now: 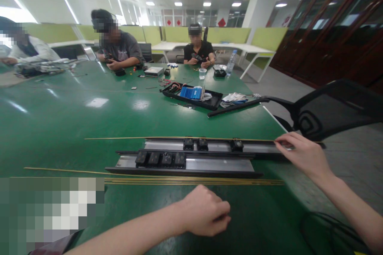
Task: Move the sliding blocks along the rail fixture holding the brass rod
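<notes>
A thin brass-coloured rod (pixel 116 138) runs along the far edge of the farther rail (pixel 167 144). My right hand (pixel 302 154) pinches this rod near the rail's right end, thumb and fingertips together. Three black blocks (pixel 202 144) sit apart in the farther rail. The nearer rail (pixel 218 164) carries several black blocks (pixel 154 159) side by side towards its left. Several more brass-coloured rods (pixel 191 181) lie in front of it. My left hand (pixel 208 211) is closed in a loose fist over the green table, just this side of those rods, with nothing visible in it.
A black tray (pixel 214 101) with a blue finned part stands farther back, beside white gloves (pixel 233 99). A black chair (pixel 338 107) is at the right edge. Black cable (pixel 317 223) lies at lower right. People sit across the table (pixel 60 127), near a bottle (pixel 231 63).
</notes>
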Demonstrator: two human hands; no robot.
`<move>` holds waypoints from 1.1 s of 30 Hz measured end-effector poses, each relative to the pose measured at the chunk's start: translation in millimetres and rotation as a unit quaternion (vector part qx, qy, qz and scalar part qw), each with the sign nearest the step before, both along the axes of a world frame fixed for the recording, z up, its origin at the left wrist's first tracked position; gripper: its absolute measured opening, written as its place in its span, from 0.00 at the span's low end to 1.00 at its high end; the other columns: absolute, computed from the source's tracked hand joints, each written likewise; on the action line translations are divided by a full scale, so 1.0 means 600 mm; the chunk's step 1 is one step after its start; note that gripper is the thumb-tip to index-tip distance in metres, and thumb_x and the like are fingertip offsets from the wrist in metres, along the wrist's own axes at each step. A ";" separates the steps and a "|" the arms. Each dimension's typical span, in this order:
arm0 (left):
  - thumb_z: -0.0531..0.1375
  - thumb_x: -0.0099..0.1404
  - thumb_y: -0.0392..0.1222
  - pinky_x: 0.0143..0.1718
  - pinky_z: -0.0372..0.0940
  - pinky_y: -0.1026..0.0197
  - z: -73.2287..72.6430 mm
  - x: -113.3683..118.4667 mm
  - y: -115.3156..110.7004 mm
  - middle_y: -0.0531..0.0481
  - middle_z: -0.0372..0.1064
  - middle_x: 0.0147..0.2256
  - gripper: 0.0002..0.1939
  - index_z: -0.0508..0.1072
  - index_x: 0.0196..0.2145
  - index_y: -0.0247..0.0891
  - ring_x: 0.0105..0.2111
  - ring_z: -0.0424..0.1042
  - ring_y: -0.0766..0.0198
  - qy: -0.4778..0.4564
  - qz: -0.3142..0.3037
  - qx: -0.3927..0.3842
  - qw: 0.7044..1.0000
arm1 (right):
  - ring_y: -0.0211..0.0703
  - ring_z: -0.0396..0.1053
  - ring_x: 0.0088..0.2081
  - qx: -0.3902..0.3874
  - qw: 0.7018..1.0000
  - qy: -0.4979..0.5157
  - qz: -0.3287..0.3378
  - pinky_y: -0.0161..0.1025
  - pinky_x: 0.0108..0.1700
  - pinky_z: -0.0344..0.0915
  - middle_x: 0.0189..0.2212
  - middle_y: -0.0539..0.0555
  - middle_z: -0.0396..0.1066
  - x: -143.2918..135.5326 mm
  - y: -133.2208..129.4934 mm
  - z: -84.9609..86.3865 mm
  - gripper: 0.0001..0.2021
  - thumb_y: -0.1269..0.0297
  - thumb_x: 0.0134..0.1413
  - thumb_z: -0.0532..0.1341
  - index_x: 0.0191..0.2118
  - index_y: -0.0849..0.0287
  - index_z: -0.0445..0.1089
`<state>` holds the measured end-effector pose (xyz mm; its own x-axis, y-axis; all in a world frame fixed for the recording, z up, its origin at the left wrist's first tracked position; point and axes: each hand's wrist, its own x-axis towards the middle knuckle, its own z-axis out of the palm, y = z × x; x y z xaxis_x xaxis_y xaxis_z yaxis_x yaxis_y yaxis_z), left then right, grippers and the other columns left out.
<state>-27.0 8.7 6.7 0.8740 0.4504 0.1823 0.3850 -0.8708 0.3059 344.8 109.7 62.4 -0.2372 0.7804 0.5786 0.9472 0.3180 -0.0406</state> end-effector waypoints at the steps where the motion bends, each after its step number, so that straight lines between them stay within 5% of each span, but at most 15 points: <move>1: 0.60 0.69 0.45 0.21 0.54 0.61 -0.001 0.000 0.000 0.55 0.73 0.25 0.11 0.66 0.30 0.40 0.25 0.74 0.65 -0.001 -0.001 0.001 1.000 | 0.41 0.76 0.33 -0.001 1.000 -0.001 -0.002 0.38 0.35 0.68 0.39 0.54 0.79 0.001 -0.001 0.001 0.11 0.57 0.62 0.59 0.35 0.56 0.75; 33: 0.59 0.69 0.46 0.21 0.53 0.61 -0.004 -0.002 0.003 0.54 0.73 0.25 0.11 0.67 0.30 0.40 0.24 0.73 0.64 0.002 0.002 0.000 1.000 | 0.41 0.74 0.31 -0.017 0.998 0.000 -0.053 0.39 0.33 0.65 0.40 0.53 0.78 0.082 0.009 -0.018 0.12 0.53 0.59 0.60 0.36 0.54 0.75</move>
